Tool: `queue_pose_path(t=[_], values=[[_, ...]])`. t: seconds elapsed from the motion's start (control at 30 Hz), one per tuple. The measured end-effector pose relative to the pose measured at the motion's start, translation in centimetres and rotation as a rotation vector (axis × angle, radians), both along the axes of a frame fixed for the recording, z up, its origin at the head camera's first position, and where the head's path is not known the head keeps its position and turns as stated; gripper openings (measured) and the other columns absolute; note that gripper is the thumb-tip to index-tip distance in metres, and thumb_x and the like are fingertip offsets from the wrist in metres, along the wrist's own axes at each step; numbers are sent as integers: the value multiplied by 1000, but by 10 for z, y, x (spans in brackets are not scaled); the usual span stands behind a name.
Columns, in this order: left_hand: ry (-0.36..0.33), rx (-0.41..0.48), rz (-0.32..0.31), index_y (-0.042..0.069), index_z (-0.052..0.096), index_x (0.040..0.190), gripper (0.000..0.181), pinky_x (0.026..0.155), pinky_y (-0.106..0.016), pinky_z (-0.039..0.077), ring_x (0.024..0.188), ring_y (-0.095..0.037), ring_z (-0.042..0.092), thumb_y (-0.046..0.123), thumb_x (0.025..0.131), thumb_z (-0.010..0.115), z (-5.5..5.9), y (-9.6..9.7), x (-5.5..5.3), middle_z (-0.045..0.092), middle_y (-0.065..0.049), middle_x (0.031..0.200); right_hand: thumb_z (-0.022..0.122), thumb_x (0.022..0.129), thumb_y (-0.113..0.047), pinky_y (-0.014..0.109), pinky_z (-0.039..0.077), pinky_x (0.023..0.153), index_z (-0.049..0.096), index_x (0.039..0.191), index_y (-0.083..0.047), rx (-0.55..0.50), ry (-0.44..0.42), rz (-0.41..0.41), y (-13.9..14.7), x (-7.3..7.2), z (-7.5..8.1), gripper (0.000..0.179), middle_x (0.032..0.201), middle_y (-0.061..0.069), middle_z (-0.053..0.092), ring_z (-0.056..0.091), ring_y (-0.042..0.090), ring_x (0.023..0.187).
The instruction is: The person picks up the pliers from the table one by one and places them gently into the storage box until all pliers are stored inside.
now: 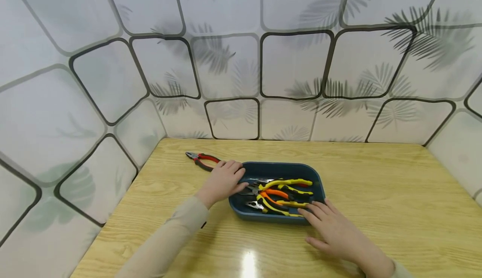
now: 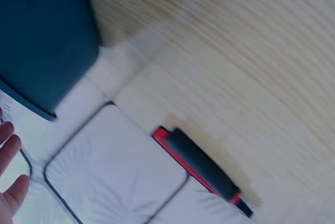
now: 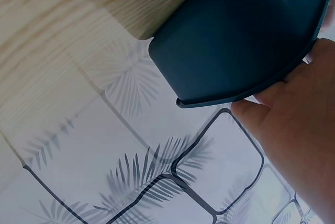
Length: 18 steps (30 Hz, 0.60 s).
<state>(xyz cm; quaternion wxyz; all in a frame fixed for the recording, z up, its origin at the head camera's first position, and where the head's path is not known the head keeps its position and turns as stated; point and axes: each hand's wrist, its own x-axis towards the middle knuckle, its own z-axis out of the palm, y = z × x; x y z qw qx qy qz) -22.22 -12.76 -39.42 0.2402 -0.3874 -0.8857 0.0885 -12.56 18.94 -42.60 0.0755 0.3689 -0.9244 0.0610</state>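
Note:
A dark blue plastic bin (image 1: 271,217) holds several pliers with yellow, black and orange handles, such as yellow-handled pliers (image 1: 290,182) on top. At the bin's left end, my left hand (image 1: 223,182) has its fingers over the rim and its thumb over the inside. My right hand (image 1: 337,230) is at the near right corner, fingers extended over the rim; the right wrist view shows this hand (image 3: 298,114) beside the bin's outer wall (image 3: 225,46). Red-and-black pliers (image 1: 208,157) lie on the table behind my left hand, also seen edge-on as pliers (image 2: 201,164) in the left wrist view.
The wooden table (image 1: 384,186) extends on both sides of the bin. Its back edge meets a patterned white wall covering (image 1: 286,119), which also closes in the left and right sides.

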Motion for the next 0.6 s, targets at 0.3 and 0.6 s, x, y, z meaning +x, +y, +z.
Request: queue_pose_path(t=[0.3,0.6], values=[[38,63,47,12,59,91,30,76,-39,43,93,-22,50,41,83,57,-15,-29,-11,55,-6,99,60,79,-44,47,16,100,47,127,-10,-4,-4,-7,1,-1,-1,60,122,10,49,40,29,115],[35,82,82,10,59,88,27,75,-40,38,88,-23,50,36,80,62,-27,-50,-20,54,-6,92,58,79,-47,23,-17,98,47,128,-10,18,-20,-12,1,-1,-1,61,124,10,48,40,28,116]])
